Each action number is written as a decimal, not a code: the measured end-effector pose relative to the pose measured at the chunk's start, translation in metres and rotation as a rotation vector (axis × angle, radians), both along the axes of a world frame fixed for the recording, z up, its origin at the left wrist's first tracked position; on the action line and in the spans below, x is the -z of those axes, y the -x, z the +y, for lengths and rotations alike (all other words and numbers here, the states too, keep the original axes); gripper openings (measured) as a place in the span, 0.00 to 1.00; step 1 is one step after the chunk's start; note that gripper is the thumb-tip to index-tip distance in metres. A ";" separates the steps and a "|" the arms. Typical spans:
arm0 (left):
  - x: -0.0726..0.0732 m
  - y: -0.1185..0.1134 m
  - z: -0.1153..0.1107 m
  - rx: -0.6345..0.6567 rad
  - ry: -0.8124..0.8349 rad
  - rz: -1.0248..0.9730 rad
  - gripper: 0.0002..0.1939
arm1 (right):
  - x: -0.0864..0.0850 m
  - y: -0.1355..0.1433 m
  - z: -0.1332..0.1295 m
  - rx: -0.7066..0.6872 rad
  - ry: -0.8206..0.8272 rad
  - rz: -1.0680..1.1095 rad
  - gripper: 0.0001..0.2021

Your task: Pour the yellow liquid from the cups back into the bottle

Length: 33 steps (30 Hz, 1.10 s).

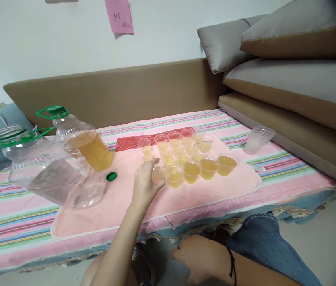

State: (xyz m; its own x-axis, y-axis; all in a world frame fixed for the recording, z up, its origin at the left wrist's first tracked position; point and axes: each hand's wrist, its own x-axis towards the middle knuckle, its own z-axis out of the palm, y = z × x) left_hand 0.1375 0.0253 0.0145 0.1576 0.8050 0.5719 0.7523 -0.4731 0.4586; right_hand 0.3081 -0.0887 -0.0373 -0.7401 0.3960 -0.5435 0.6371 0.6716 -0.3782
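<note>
My left hand [146,182] is closed around a clear plastic cup [157,174] at the front left of a cluster of cups. No yellow liquid shows in that cup. Right beside it stands a cup of yellow liquid [174,178]. Farther right, the front row holds darker, fuller cups [191,173], with paler ones [162,143] in the rows behind. Below the bed edge, my right hand [203,256] hangs over my lap with fingers loosely apart and nothing visible in it; some fingers are hidden. A dark cord circles that wrist.
A large clear jug [57,178], seemingly without liquid, lies tilted at left. Behind it leans another jug [87,147], partly filled with yellow liquid. Nearby are a green cap [111,176] and a red plastic strip [126,143]. Stacked clear cups [257,140] lie near cushions [293,83] at right.
</note>
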 end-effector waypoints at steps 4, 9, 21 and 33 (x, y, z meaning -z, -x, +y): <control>0.001 0.000 -0.001 -0.005 -0.013 0.022 0.30 | -0.005 0.001 -0.001 -0.003 -0.005 -0.018 0.26; 0.000 0.000 -0.001 0.002 -0.024 0.047 0.30 | -0.004 0.003 -0.002 -0.012 0.001 -0.010 0.25; -0.005 -0.001 -0.004 0.002 -0.035 0.107 0.31 | 0.000 0.002 -0.003 -0.040 -0.019 -0.016 0.25; -0.008 -0.003 -0.007 0.012 -0.073 0.210 0.30 | -0.001 0.003 -0.001 -0.029 -0.015 -0.019 0.24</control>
State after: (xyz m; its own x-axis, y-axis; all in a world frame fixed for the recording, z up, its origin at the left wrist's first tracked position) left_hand 0.1402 0.0184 0.0226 0.2883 0.7603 0.5821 0.8217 -0.5085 0.2572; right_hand 0.3056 -0.0902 -0.0368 -0.7409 0.3830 -0.5517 0.6243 0.6955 -0.3556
